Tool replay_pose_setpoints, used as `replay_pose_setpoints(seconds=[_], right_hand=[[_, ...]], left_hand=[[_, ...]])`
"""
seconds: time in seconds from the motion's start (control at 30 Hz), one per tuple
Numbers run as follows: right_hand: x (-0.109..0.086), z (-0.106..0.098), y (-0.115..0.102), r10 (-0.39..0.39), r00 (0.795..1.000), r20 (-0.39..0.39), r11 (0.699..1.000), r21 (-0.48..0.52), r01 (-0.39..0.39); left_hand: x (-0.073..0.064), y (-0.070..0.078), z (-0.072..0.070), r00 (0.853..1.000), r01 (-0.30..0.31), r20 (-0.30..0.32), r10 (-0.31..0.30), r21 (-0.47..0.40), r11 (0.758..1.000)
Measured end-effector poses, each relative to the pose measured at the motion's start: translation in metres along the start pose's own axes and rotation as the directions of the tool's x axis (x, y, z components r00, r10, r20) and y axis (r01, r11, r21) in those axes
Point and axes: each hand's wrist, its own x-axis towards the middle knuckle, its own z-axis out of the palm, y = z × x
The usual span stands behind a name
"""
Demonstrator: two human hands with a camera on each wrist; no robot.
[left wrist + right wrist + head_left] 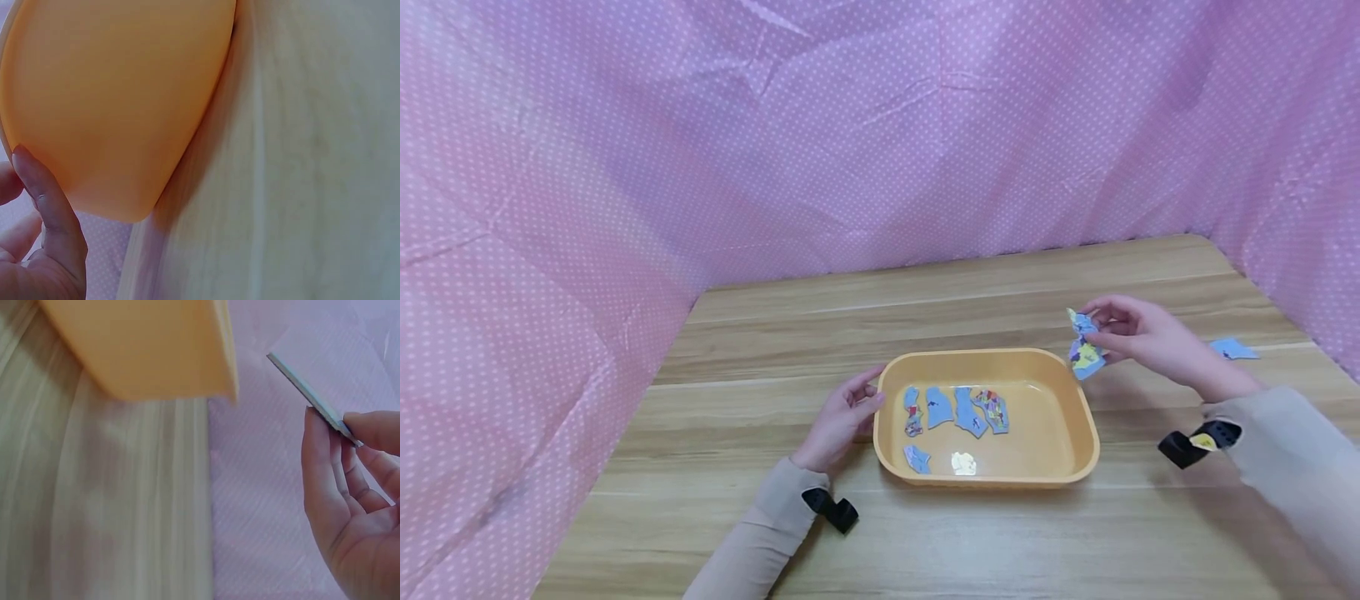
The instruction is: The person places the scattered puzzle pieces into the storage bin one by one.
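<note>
Between the thumb and fingers of my right hand (1138,337) is a thin, irregular puzzle piece (1086,354), blue with yellow and purple print. It is held up just off the right end of the yellow-orange tray (1052,481). In the right wrist view the piece (306,390) is seen edge-on, pinched at its lower end. My left hand (842,421) is at the tray's left side, its thumb (40,187) touching the outer wall near the rim; the fingers look relaxed. Inside the tray lie several puzzle pieces, among them a blue one (938,407) and a colourful one (995,411).
Another blue piece (1234,349) lies on the wooden table (775,358), right of the tray and beyond my right wrist. A pink dotted cloth (880,142) hangs around the table's back and sides. A bright patch (963,463) shows on the tray floor.
</note>
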Motion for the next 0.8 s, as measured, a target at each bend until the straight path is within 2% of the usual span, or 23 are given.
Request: replay_pose_setpoints(seconds=[0.23,0.37,0.8], right_hand=[[0.012,0.019,-0.025,-0.034,0.996,0.078,0.999,-0.003,0.034],[0.018,0.031,-0.035,-0.046,0.994,0.097,0.999,0.020,0.044],[0.035,0.067,-0.052,-0.094,0.984,0.154,0.995,0.047,0.087]], left_hand=[[0.000,0.001,0.000,1.000,0.002,-0.003,-0.002,0.012,1.000],[0.000,0.001,0.000,1.000,0.000,0.000,0.000,0.011,1.000],[0.001,0.000,-0.002,1.000,0.001,0.004,-0.002,0.025,1.000]])
